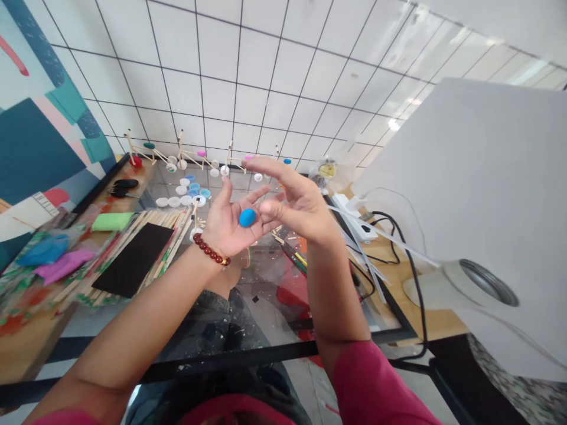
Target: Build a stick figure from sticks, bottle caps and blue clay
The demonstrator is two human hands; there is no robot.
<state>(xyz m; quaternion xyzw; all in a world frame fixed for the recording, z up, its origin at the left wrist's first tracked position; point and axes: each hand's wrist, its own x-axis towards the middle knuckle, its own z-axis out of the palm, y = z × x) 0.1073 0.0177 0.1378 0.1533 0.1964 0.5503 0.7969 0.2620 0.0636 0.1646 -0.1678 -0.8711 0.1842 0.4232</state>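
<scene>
**Blue clay ball (pixel 247 218) on open left palm**

Ball rests in the left hand (pixel 225 221), fingers (pixel 252 198) spread flat. Right hand (pixel 296 206) hangs just above, fingers (pixel 270 168) half open; contact with the ball hard to tell here. Beaded bracelet (pixel 210 249) on left wrist. Glass-topped bench (pixel 261 313) below, wooden sticks (pixel 172 227) and white bottle caps (pixel 181 190) beyond.

A smooth blue clay oval (pixel 247 218) rests on the left palm (pixel 222 227).
</scene>
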